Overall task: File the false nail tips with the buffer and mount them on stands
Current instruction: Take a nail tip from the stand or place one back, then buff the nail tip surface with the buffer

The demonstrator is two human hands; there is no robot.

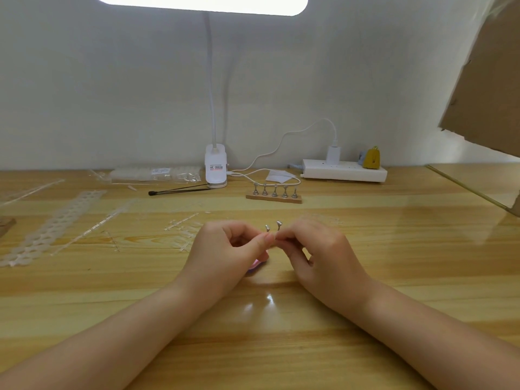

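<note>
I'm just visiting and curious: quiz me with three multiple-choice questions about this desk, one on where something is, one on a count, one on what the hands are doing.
1. Where is the power strip?
A. against the wall, far right
B. at the desk's near edge
C. under the hands

2. How many metal stands are on the wooden base?
A. two
B. five
C. nine

3. What are the left hand and right hand doing?
A. lying flat
B. each pinching a small metal stand
C. gripping the lamp

Answers:
1 A, it lies by the wall right of the lamp clip.
2 B, five in a row.
3 B, a metal piece sticks up from each hand's fingertips.
</note>
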